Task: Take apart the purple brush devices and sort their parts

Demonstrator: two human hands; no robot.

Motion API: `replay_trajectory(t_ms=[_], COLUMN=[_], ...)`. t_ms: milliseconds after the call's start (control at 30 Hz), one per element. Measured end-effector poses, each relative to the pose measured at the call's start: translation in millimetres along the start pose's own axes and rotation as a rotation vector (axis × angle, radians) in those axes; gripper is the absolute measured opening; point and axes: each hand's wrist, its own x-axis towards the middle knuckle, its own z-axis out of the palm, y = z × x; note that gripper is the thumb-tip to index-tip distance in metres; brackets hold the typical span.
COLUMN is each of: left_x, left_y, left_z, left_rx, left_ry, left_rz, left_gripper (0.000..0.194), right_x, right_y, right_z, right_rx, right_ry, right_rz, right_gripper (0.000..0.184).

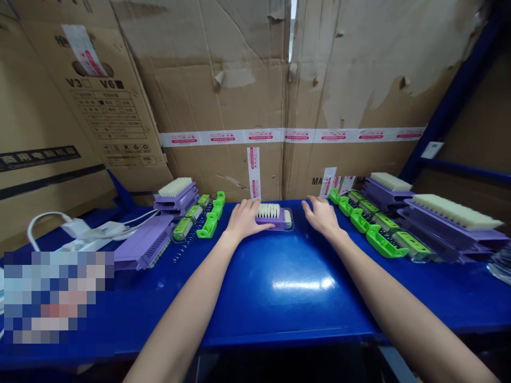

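Observation:
A purple brush piece point(271, 216) with cream bristles facing up lies on the blue table near the back edge. A clear plastic part with a pale insert point(288, 216) sits at its right end. My left hand point(245, 219) grips the brush's left end, thumb along the front and fingers behind, hiding that end. To the right, apart from the brush, my right hand point(320, 214) rests just over the table with its fingers spread and nothing in them. Green comb-like pieces point(211, 217) and clear boxes with green tops point(192, 214) stand left of my left hand.
More green pieces point(361, 221) and green-topped boxes point(385, 221) line the right side, beside purple brush blocks point(455, 226). Other purple blocks point(146, 242) lie left, near a white power strip point(93, 236) with cables. Cardboard point(215, 96) walls the back of the blue table point(279, 308).

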Motion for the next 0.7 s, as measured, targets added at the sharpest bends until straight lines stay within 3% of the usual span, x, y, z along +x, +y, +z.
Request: replay_trajectory(t_ms=[133, 300, 500, 700], left_x=[0, 0, 0, 2], left_y=[-1, -1, -1, -2], left_z=[0.3, 2.5, 4.8, 5.3], left_rx=[0.005, 0.019, 0.047, 0.077], left_ry=[0.019, 0.054, 0.085, 0.099], left_rz=[-0.003, 0.008, 0.010, 0.019], left_gripper=[0.081, 0.082, 0.085, 0.081], right_x=[-3, -4, -4, -5], right_y=[-1, 5, 8, 6], right_z=[-6, -5, 1, 1], right_rx=[-0.131, -0.189, -0.157, -0.144], right_ry=[-0.013, -0.140, -0.266, -0.242], right_rz=[0.105, 0.187, 0.168, 0.142], right_gripper=[0.042, 0.039, 0.035, 0.037])
